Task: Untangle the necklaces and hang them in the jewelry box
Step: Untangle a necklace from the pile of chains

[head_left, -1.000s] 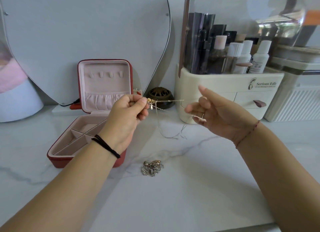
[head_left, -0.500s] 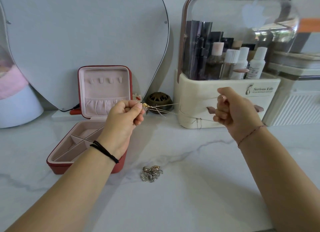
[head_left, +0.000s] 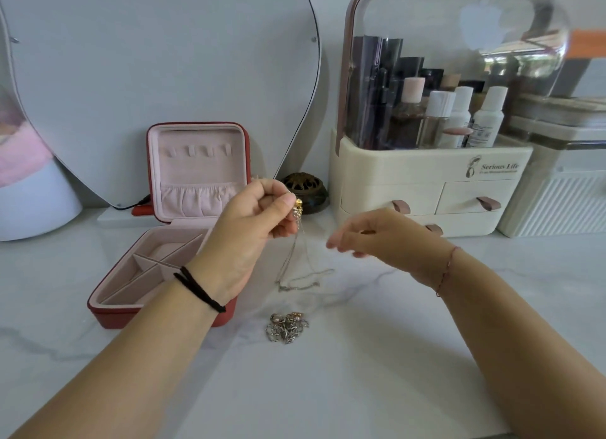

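Head view. A fine silver-coloured necklace [head_left: 296, 242] with a small, rounded gold pendant [head_left: 297, 203] hangs from the left hand [head_left: 249, 232]. The thumb and the curled fingers pinch it just beside the pendant. The chain drops in thin strands, and its lower loops lie slack on the glossy, grey-veined marble tabletop [head_left: 360, 383].

The right hand [head_left: 377, 238] hovers near the hanging chain. Its fingers [head_left: 337, 243] are loosely extended toward the chain and blurred, and no grip on anything is visible.

A compact tangle of necklaces [head_left: 287, 327], silver links with pale bead-like pieces, rests on the tabletop nearer the camera, apart from the hanging chain.

The jewelry box [head_left: 131, 319] stands open to the left: a square case with rounded corners, a red outer shell and a matte pink lining. Its upright lid carries a row of small hook tabs [head_left: 196, 150] above a gathered fabric pocket [head_left: 196, 197], and thin partitions divide the base.

Behind the box are a heart-shaped mirror [head_left: 164, 61], a domed, pierced bronze-coloured pot [head_left: 306, 193] and a cream plastic cosmetics organizer [head_left: 410, 163] with a clear curved cover. A black hair tie [head_left: 200, 289] circles the left wrist.
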The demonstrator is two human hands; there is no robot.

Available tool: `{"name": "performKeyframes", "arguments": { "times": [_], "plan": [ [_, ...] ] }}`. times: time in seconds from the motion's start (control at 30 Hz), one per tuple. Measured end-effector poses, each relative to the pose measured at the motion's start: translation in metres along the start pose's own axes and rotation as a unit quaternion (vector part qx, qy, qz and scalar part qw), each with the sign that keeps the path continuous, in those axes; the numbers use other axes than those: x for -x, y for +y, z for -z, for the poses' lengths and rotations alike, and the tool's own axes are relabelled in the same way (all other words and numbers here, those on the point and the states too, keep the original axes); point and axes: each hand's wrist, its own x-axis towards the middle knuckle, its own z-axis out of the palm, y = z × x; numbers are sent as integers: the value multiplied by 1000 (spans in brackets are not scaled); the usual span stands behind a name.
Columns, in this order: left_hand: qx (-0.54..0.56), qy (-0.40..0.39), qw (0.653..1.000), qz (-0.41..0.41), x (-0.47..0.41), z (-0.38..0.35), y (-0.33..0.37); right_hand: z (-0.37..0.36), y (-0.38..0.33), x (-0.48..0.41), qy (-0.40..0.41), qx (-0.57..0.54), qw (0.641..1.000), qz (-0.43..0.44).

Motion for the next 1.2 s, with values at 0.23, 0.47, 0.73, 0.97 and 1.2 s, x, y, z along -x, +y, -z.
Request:
{"name": "performKeyframes", "arguments": {
  "times": [0.23,0.47,0.73,0.97,1.2],
  "plan": [
    [-142,-57,988,-16,5,-7,-9,-12,-8,0,-85,-200,975,43],
    [-152,-46,987,-16,6,-9,-11,-15,-5,-3,-70,-253,965,25],
    [-86,74,994,-9,-6,10,-2,13,-3,-2,36,-399,914,68],
    [-92,23,995,31,-3,7,-4,7,-10,-1,12,-474,879,54],
    [-77,-49,993,79,1,5,-1,10,-14,2,8,-505,861,58]
  ]
}}
